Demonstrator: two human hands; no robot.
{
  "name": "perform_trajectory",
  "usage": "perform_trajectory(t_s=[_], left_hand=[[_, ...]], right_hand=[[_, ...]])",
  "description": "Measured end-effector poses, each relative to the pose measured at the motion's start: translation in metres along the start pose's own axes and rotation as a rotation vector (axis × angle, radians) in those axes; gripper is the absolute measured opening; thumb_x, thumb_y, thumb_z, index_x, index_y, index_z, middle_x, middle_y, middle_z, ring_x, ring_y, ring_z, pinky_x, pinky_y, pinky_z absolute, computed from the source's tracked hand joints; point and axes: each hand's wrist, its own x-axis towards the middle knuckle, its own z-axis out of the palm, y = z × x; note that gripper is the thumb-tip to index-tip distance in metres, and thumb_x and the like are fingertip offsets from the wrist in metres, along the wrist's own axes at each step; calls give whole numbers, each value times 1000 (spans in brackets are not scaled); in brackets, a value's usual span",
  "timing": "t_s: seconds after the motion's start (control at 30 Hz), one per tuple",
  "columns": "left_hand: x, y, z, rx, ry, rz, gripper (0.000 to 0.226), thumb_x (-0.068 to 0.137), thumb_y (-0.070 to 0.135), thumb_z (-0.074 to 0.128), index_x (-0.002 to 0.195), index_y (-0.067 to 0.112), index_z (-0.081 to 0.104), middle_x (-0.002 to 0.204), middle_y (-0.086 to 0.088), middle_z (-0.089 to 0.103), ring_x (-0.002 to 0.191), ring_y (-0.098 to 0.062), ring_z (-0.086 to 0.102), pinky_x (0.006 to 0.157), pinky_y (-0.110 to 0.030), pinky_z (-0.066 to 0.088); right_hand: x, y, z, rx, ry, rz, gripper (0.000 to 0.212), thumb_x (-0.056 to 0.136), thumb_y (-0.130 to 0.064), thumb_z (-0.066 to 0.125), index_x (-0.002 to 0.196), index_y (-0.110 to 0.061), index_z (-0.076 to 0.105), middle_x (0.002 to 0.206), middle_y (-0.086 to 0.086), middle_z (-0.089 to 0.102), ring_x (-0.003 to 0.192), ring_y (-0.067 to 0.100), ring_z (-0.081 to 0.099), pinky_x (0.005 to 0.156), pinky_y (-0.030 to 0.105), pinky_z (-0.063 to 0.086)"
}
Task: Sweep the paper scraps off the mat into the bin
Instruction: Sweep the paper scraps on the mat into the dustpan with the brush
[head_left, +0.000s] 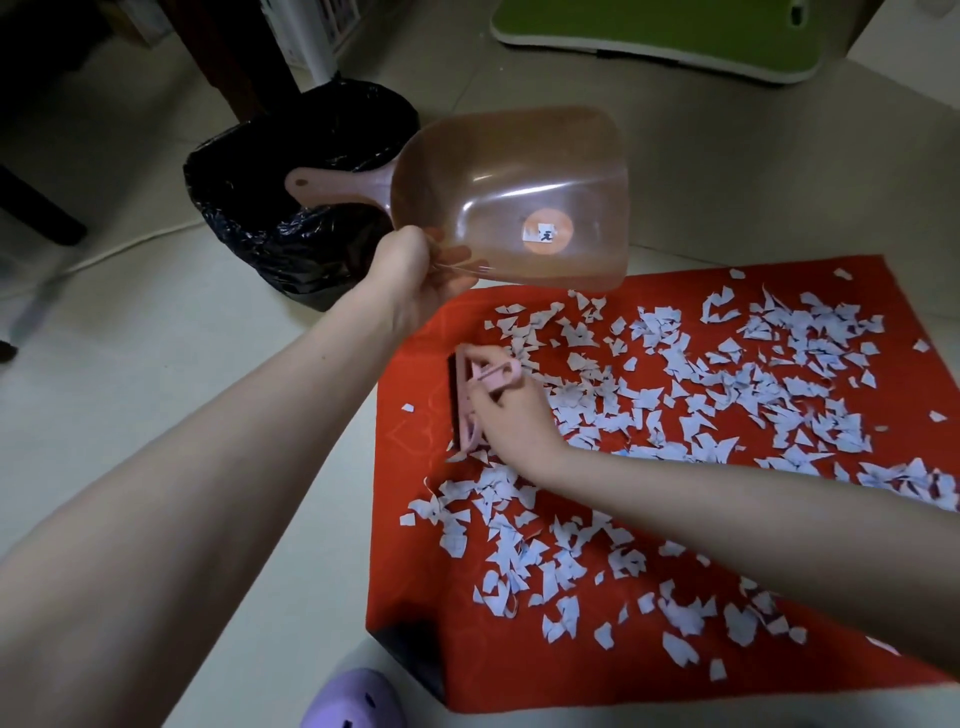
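A red mat (415, 561) lies on the pale floor, strewn with several white paper scraps (727, 395). My left hand (415, 280) holds a translucent pink dustpan (514, 202) by its side edge, raised above the mat's far left corner; the pan looks empty apart from a round sticker. My right hand (511, 415) grips the handle of a small pink brush (467, 400) that rests on the mat's left part, bristles toward the left edge. The bin (270, 208), lined with a black bag, stands on the floor just beyond the mat's far left corner.
A green and white board (665, 36) lies on the floor at the back right. Dark furniture legs (234, 62) rise behind the bin. A white cord (130, 244) runs along the floor left of the bin. A purple slipper (353, 701) shows at the bottom edge.
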Motion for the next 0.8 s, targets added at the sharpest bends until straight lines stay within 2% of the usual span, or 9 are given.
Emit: perform_trajectory(t_s=[0.1,0.23,0.3,0.4,0.53,0.6,0.67,0.73,0.8], left_hand=[[1,-3,1,18,-3,-1,27,94,0,28,113,5,46,95,-17,64,84,-34,68,77,-40,59],[0,-6,4,40,14,2,31,95,1,28,119,4,47,100,-17,65,89,-33,68,84,-41,57],[-1,-7,5,27,13,-5,33,95,1,29,123,3,46,109,-19,65,95,-35,68,80,-41,58],[-4,-9,6,30,1,-6,31,94,0,29,120,2,46,114,-21,64,92,-34,68,67,-37,61],[-4,-10,5,51,6,-9,31,94,-1,28,119,3,46,112,-20,64,85,-31,69,67,-35,60],[-5,-10,5,76,13,-5,33,94,0,28,121,4,46,110,-18,65,84,-30,69,58,-30,59],[-4,-11,4,112,24,-5,34,95,1,28,124,5,46,111,-17,65,86,-29,69,53,-27,57],[-5,-14,6,136,34,-13,34,96,2,28,124,7,47,112,-16,65,91,-29,68,53,-27,57],[-5,-17,8,144,34,-16,30,96,2,29,119,7,48,113,-17,65,95,-29,68,52,-26,57]], right_hand=[[-12,-3,-10,74,-31,-64,37,95,-8,47,129,-19,52,102,-5,63,86,17,67,78,32,58],[-19,-12,17,81,-196,23,27,98,-9,45,124,-11,53,94,5,65,73,14,65,60,21,54],[-13,-12,36,112,-210,62,24,98,-10,46,121,-6,54,88,2,62,69,10,62,58,17,48],[-1,-9,49,141,-206,153,30,97,-7,43,125,-11,53,107,8,60,77,16,66,54,11,46],[-2,0,28,32,-46,194,16,99,-11,41,106,-8,56,74,-2,56,56,7,54,49,18,43],[-9,0,11,40,48,104,25,99,-12,43,122,-17,51,77,-10,55,59,3,54,51,13,45],[-17,1,1,96,50,52,34,98,-13,45,131,-22,46,89,-9,60,69,12,62,60,20,52],[-25,0,-3,101,-12,35,35,97,-14,47,130,-25,47,99,3,65,81,28,67,72,38,59],[-28,0,-2,51,-127,36,34,97,-14,48,130,-23,48,101,8,66,83,32,68,71,44,59]])
